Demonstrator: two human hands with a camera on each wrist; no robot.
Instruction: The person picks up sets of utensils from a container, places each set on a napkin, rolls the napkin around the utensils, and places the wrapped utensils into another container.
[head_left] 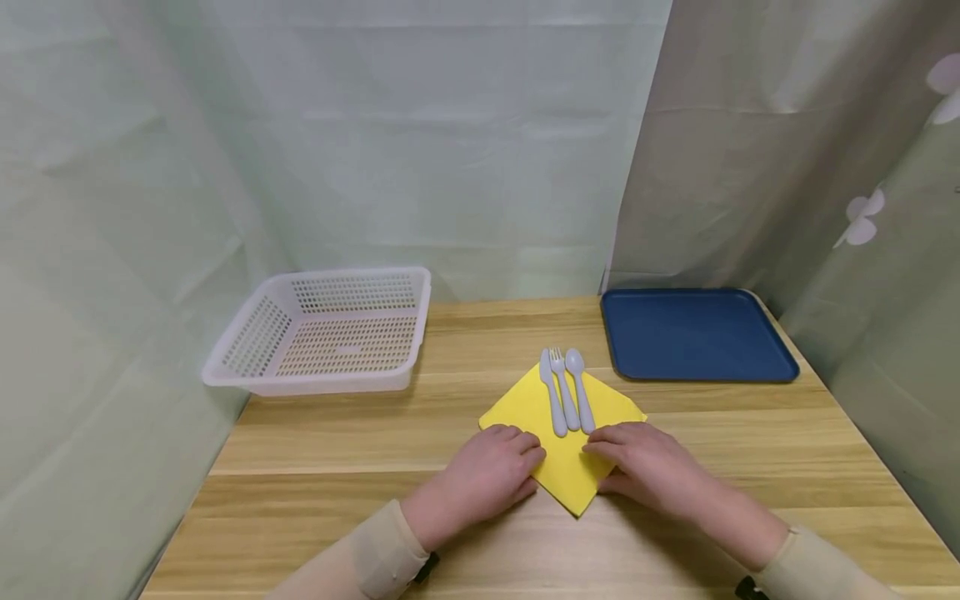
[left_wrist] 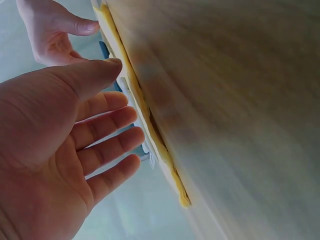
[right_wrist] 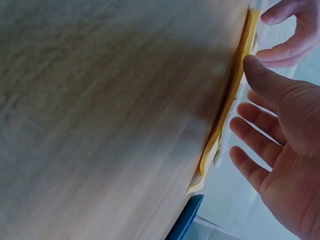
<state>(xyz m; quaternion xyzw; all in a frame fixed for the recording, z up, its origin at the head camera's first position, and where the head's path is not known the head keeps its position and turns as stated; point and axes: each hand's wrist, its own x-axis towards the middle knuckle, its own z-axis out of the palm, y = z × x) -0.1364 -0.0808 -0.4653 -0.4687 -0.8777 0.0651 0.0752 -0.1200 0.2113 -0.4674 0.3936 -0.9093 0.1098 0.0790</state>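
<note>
A yellow folded napkin [head_left: 566, 471] lies corner-down on the table, turned like a diamond. On its upper half a pale grey knife [head_left: 553, 400], fork [head_left: 566, 392] and spoon [head_left: 582, 396] lie side by side, handles toward me. My left hand [head_left: 487, 473] touches the napkin's lower left edge, its fingers loosely bent over the cloth. At the lower right edge is my right hand [head_left: 654, 465], fingertips near the spoon's handle. Both wrist views show the napkin's edge [left_wrist: 148, 120] side-on, with relaxed, spread fingers along it and no pinch visible.
A white perforated basket [head_left: 337, 382] stands at the table's back left. At the back right lies a dark blue tray [head_left: 690, 333]. Pale curtains [head_left: 450, 150] hang behind and on both sides of the wooden table [head_left: 337, 500].
</note>
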